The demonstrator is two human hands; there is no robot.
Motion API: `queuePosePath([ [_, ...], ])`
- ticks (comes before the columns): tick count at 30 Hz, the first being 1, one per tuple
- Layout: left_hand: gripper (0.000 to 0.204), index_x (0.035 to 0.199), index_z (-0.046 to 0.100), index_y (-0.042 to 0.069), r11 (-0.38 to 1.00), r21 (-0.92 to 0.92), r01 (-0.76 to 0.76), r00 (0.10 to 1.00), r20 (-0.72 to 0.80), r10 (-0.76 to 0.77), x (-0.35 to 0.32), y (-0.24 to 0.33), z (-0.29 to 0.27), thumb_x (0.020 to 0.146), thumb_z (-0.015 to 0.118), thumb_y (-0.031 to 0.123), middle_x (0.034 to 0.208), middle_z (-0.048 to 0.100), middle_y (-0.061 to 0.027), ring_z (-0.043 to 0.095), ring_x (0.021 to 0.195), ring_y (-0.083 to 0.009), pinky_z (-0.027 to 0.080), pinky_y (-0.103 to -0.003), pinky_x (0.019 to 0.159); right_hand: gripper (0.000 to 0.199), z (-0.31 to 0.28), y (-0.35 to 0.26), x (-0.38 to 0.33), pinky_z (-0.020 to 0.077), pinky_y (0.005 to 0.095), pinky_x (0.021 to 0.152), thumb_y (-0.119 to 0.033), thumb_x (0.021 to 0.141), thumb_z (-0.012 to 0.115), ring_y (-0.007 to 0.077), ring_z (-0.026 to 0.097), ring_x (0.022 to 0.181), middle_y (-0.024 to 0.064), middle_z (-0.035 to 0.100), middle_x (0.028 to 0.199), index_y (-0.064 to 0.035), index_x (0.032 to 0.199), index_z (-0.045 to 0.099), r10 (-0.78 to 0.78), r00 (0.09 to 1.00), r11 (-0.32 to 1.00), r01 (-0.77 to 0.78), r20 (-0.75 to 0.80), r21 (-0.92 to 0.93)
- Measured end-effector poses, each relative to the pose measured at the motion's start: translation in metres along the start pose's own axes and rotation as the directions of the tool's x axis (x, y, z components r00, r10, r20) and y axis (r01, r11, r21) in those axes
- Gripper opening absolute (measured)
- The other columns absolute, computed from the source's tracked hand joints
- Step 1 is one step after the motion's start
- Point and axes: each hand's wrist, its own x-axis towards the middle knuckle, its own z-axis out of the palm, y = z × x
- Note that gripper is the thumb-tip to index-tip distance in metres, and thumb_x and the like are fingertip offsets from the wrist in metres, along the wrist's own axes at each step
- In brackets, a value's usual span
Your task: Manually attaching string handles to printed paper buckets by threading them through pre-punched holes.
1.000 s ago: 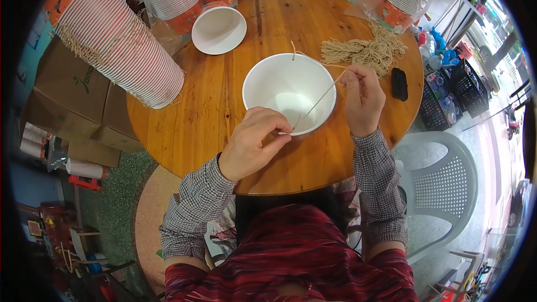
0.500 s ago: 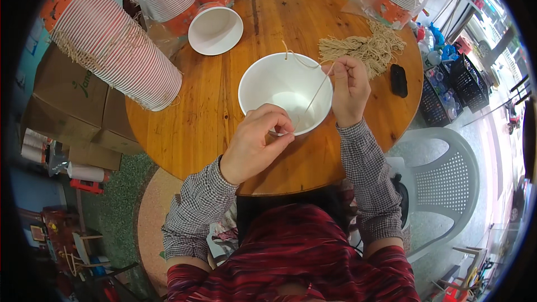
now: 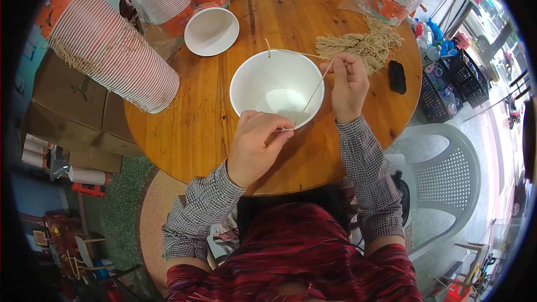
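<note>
Directly before me, on the round wooden table [image 3: 224,134], stood the white paper bowl [image 3: 277,89], and I used it as my anchor. My left hand [image 3: 254,145] lay at the bowl's near rim, fingers pressed together, pinching one end of a thin tan string [image 3: 313,92]. My right hand [image 3: 348,86] was just to the right of the bowl, pinching the string's other end between thumb and forefinger, so the strand ran taut across the bowl's right side. Beyond the bowl to the right lay a bundle of tan strings [image 3: 363,47], and right of that a small black object [image 3: 396,76]. Beyond the bowl to the left sat a second white bowl [image 3: 211,31]. Farther left lay a long stack of striped paper cups [image 3: 112,56] on its side.
</note>
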Motion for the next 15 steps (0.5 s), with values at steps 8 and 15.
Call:
queuePosePath([
  [8,0.014,0.089,0.064,0.009,0.998,0.046,-0.041,0.999,0.028,0.04,0.0056,0.0033,0.0012,0.077,0.071,0.008,0.082,0.066,-0.0004,0.061,0.075,-0.0176,0.036,-0.032,0.077,0.009,-0.0007,0.0019,0.0012,0.0511,0.0239,0.073,-0.006,0.098,0.05,0.0135,0.065,0.079,0.007,0.064,0.085,0.0015,0.103,0.053,0.039,0.999,0.999,-0.039,-0.017,0.017],
  [15,0.011,0.085,0.062,0.01,1.0,0.027,-0.008,0.999,0.053,0.007,0.009,0.0062,0.0023,0.077,0.07,0.009,0.079,0.063,0.0006,0.059,0.072,-0.0172,0.034,-0.032,0.074,0.008,0.0036,0.0054,0.0003,0.0513,0.0238,0.072,-0.006,0.098,0.051,0.0119,0.063,0.079,0.0042,0.06,0.084,0.0012,0.1,0.054,0.057,0.998,0.997,-0.056,-0.007,0.051],
])
